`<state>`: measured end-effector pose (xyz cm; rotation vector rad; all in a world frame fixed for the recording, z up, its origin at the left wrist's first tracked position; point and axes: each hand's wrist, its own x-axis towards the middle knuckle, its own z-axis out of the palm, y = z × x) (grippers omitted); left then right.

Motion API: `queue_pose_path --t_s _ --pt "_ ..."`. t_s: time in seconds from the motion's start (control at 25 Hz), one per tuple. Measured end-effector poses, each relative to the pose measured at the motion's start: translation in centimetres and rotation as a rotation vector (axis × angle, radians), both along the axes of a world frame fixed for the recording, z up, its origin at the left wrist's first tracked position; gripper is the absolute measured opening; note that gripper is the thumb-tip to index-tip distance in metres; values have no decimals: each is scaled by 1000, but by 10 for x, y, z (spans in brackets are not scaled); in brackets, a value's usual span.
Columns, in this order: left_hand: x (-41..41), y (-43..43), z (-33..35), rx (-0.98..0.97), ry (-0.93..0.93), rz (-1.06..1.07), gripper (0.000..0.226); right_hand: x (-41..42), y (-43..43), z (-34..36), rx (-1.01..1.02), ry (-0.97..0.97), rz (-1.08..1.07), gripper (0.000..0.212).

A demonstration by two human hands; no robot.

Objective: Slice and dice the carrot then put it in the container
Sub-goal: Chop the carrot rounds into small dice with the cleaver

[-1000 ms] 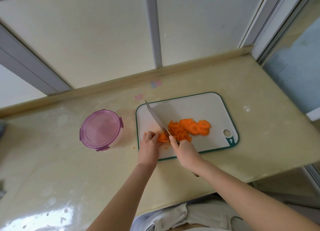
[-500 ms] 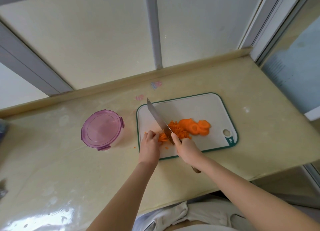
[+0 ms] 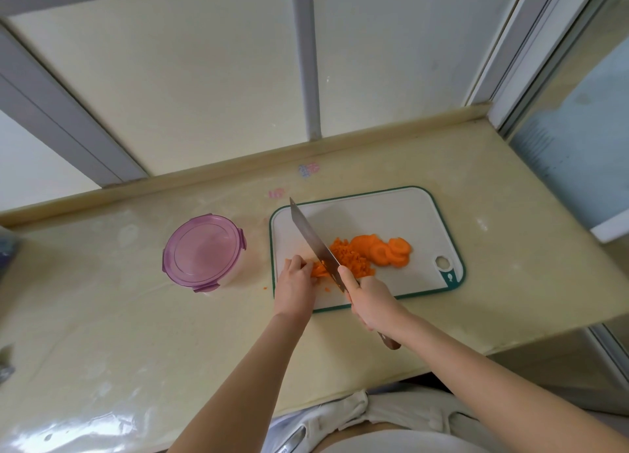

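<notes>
Gripping knife [image 3: 313, 238], right hand [image 3: 371, 299] barely shifted; left hand [image 3: 294, 286] still pinning carrot [image 3: 318, 269] on board [image 3: 374, 211].

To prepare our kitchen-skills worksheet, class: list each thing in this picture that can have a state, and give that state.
container: closed, lid on.
knife: gripped by right hand, blade on carrot piece.
carrot piece: held down by left hand.
diced carrot: heaped on cutting board.
carrot slices: round, not yet diced.
</notes>
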<state>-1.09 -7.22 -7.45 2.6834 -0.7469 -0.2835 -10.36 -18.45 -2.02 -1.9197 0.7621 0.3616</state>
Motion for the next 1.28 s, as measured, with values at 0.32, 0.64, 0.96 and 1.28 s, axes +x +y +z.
queue_pose_path --t_s 0.32,0.64,0.96,1.28 --pt "2 1 -5 27 -7 -14 25 -2 7 -10 -159 69 48 61" --pt "2 2 -8 18 -19 -19 30 6 16 -18 -234 11 87 62" --pt "3 -3 7 58 47 -5 24 10 -4 -12 -50 10 7 62" --pt "14 5 22 -12 172 -48 22 4 -4 2 -9 -13 -23 60"
